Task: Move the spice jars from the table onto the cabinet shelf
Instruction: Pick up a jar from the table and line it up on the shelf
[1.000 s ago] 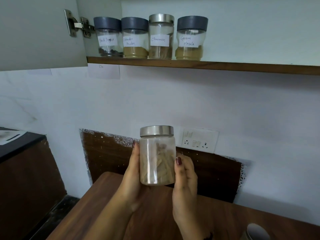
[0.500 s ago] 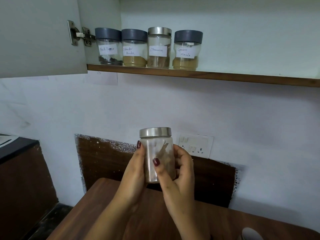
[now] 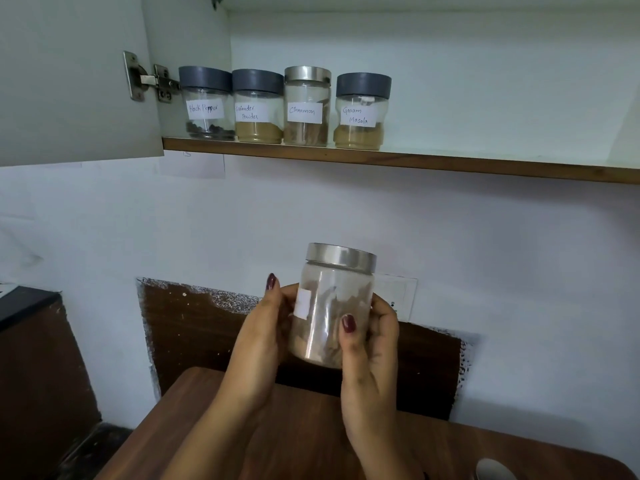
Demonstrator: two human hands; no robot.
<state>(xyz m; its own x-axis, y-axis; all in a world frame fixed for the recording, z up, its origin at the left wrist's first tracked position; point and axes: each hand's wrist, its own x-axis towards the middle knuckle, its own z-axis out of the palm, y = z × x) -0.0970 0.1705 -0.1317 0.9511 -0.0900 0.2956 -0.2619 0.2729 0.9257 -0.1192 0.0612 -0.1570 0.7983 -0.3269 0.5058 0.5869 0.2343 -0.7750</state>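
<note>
Both left hand [image 3: 256,344] and right hand [image 3: 375,351] clamp fingers round our tilted jar [image 3: 330,296]; shelving it carelessly could clip the Garam Masala jar [image 3: 361,114].

The left hand [image 3: 256,341] and the right hand [image 3: 370,348] have long nails [image 3: 348,323] painted dark maroon. The forearms [image 3: 221,427] are bare. At the right wrist shows a small dark thing [image 3: 425,476], perhaps a band.

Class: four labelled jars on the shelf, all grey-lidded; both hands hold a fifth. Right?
No. In the head view the Cinnamon jar has a steel lid; only three are grey-lidded. The left hand and right hand do hold a fifth jar.
</note>
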